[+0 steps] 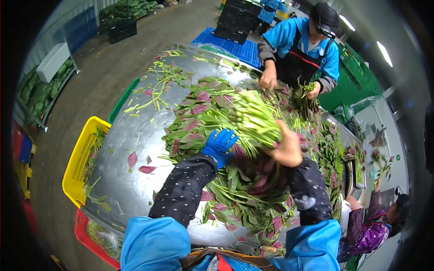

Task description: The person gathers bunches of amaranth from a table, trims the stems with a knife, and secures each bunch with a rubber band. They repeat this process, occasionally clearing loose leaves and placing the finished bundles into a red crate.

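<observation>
Greens point(253, 121) are bunched in the clenched right hand point(288, 149), the gloved left hand point(220, 145) spread flat against them.

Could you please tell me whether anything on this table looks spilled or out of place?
A few red leaves lie on the bare metal table, apart from the main pile, and cut stems are strewn near its far edge. The left hand wears a blue glove while the right hand, gripping a bunch of greens, is bare.
</observation>
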`<state>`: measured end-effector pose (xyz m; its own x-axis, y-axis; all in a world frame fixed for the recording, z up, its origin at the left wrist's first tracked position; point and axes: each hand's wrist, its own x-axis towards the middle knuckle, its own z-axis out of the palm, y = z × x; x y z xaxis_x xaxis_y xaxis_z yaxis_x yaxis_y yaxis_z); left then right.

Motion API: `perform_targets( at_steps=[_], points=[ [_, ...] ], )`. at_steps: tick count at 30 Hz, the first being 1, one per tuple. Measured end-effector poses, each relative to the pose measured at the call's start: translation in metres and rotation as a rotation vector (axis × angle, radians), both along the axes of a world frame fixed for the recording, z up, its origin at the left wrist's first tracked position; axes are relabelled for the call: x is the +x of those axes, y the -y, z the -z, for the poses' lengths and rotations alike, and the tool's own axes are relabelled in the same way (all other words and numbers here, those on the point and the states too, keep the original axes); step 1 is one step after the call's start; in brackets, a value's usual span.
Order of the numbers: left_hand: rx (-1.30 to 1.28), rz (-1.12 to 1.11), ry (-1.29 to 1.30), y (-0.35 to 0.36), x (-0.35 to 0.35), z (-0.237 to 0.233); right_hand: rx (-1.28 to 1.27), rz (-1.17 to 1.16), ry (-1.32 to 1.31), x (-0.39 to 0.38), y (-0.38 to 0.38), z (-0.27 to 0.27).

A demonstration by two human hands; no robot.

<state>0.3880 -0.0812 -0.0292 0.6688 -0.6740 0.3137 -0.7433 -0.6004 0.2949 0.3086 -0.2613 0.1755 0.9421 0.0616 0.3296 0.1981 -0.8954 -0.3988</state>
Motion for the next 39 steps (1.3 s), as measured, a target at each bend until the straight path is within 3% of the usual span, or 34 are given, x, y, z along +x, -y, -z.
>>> perform_targets(
  at_steps=[2,4,8,10,11,12,14,16,17,18,20,22,23,24,26,28,30,34,36,38,39],
  points=[
    [0.024,-0.015,-0.013,0.004,0.002,0.000,0.042,-0.093,0.064,-0.026,-0.003,-0.045],
    [0.096,-0.066,-0.256,0.020,0.010,0.018,-0.138,-0.230,0.153,-0.055,-0.018,-0.088],
    [-0.861,0.198,-0.884,-0.057,-0.021,-0.072,-0.563,-0.562,0.046,-0.103,-0.052,-0.114],
    [-0.905,0.414,-1.574,-0.120,-0.068,-0.130,-0.730,-0.742,0.116,-0.111,-0.070,-0.095],
    [-0.892,0.664,-1.660,-0.138,-0.088,-0.133,-0.759,-0.830,0.149,-0.110,-0.083,-0.088],
    [-0.776,0.522,-1.790,-0.150,-0.114,-0.144,-0.779,-0.919,0.179,-0.110,-0.099,-0.082],
    [-0.421,0.548,-1.308,-0.149,-0.150,-0.132,-0.738,-1.049,0.205,-0.108,-0.136,-0.076],
    [-0.780,0.684,-1.619,-0.176,-0.220,-0.150,-0.670,-1.212,0.294,-0.104,-0.171,-0.054],
    [-0.950,0.607,-1.912,-0.179,-0.247,-0.159,-0.615,-1.300,0.281,-0.104,-0.187,-0.045],
    [-1.021,0.517,-1.947,-0.186,-0.264,-0.160,-0.552,-1.344,0.339,-0.107,-0.202,-0.027],
    [-1.254,0.111,-2.113,-0.185,-0.286,-0.095,-0.404,-1.387,0.412,-0.101,-0.222,0.037],
    [-1.612,0.180,-2.342,-0.191,-0.295,-0.030,-0.416,-1.297,0.383,-0.101,-0.235,0.102],
    [-1.624,-0.125,-2.339,-0.193,-0.297,-0.016,-0.412,-1.229,0.328,-0.106,-0.236,0.120],
    [-1.729,0.365,-2.270,-0.194,-0.300,0.004,-0.354,-1.162,0.234,-0.109,-0.237,0.121],
    [-1.776,0.024,-2.033,-0.185,-0.323,0.001,-0.093,-0.957,0.096,-0.125,-0.218,0.089],
    [-1.843,0.203,-2.061,-0.177,-0.329,0.008,0.268,-0.619,-0.089,-0.150,-0.188,0.090],
    [-1.881,0.221,-2.038,-0.180,-0.333,-0.006,0.633,-0.367,-0.536,-0.178,-0.166,0.090],
    [-1.837,0.144,-2.189,-0.180,-0.332,0.008,0.696,-0.278,-0.682,-0.227,-0.139,0.137],
    [-1.838,0.096,-2.179,-0.180,-0.334,-0.001,0.732,-0.292,-0.643,-0.247,-0.149,0.139],
    [-1.846,0.043,-2.092,-0.178,-0.336,-0.015,0.593,-0.348,-0.498,-0.250,-0.166,0.127],
    [-1.867,-0.061,-2.097,-0.178,-0.337,0.003,0.524,-0.363,-0.370,-0.245,-0.175,0.122]
  ],
)
